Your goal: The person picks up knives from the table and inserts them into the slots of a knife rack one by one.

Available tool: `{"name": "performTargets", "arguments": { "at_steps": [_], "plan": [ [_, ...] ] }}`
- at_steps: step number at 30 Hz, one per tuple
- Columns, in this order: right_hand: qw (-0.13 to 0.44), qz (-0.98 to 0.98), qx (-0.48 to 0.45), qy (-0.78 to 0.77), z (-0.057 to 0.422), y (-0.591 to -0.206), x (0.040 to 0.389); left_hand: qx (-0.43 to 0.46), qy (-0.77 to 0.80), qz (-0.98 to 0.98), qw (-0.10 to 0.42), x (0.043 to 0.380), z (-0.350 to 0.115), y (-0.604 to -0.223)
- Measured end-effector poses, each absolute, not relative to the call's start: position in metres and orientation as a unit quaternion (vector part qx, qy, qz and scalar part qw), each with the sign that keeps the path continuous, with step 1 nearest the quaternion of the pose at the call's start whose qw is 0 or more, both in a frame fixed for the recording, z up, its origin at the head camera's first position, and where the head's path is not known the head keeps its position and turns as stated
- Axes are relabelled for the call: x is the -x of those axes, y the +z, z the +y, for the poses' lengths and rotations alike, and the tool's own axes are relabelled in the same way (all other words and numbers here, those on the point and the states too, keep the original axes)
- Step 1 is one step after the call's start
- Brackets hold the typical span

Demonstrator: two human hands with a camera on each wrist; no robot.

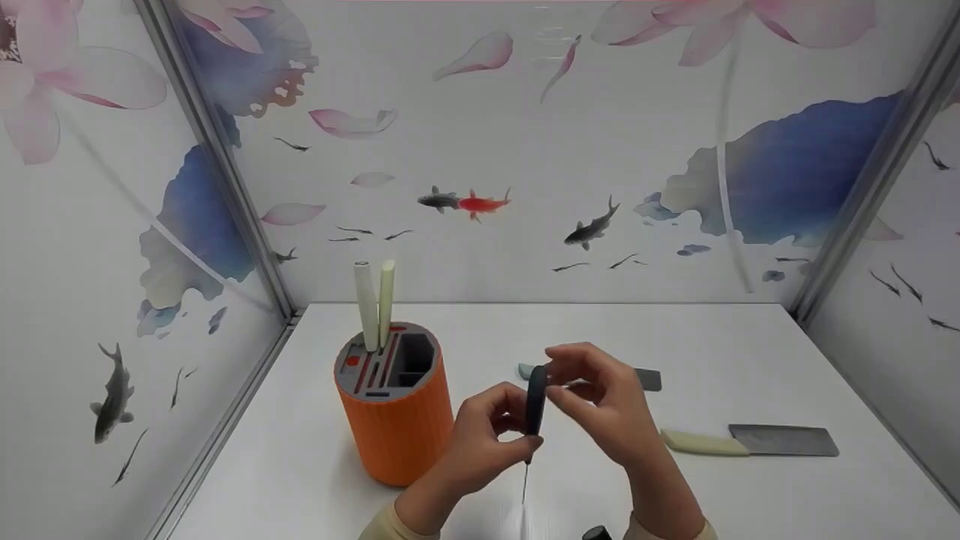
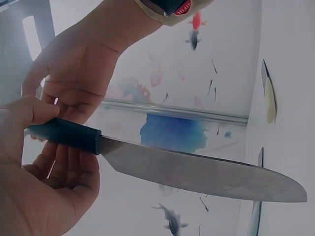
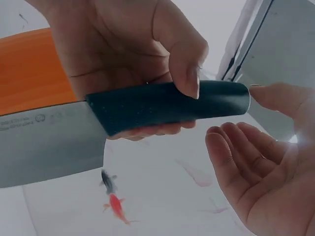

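My left hand (image 1: 484, 439) grips the dark teal handle of a kitchen knife (image 1: 535, 397), thumb on one side and fingers on the other. In the head view the blade points down and shows nearly edge-on. Its broad metal face (image 2: 206, 172) is plain in the left wrist view. Beside the handle's butt end is my right hand (image 1: 600, 397), thumb and fingers spread apart. In the right wrist view its thumb tip is right at the butt, and the loosely bent fingers (image 3: 221, 152) lie below the handle. An orange knife block (image 1: 401, 442) stands left of my left hand.
Two pale-handled knives (image 1: 367, 307) stand in the block's slots. A cleaver (image 1: 784, 440) with a pale yellow handle lies at the right. Behind my right hand lies another knife (image 1: 649, 379), partly hidden. A black-ended object (image 1: 596, 533) shows at the bottom edge. Printed panels enclose the table.
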State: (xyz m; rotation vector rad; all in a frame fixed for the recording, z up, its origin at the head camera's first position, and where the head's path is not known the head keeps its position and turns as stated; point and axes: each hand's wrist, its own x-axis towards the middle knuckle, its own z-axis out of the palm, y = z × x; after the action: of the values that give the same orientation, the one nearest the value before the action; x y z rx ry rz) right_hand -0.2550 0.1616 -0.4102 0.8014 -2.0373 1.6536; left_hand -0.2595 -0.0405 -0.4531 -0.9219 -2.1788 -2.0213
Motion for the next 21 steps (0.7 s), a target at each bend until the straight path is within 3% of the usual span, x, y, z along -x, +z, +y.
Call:
{"name": "performTargets", "arguments": {
  "at_steps": [5, 13, 21],
  "plan": [
    [0.177, -0.694, -0.244, 0.654, 0.162, -0.426, 0.278, 0.305, -0.642, -0.703, 0.018, 0.257, -0.047, -0.446],
    [0.103, -0.656, -0.146, 0.734, 0.134, -0.484, 0.319, 0.305, -0.645, -0.699, 0.055, 0.252, -0.07, -0.427],
    [0.027, -0.681, -0.177, 0.709, 0.087, -0.531, 0.34, 0.302, -0.68, -0.659, 0.11, 0.244, -0.096, -0.409]
  ]
}}
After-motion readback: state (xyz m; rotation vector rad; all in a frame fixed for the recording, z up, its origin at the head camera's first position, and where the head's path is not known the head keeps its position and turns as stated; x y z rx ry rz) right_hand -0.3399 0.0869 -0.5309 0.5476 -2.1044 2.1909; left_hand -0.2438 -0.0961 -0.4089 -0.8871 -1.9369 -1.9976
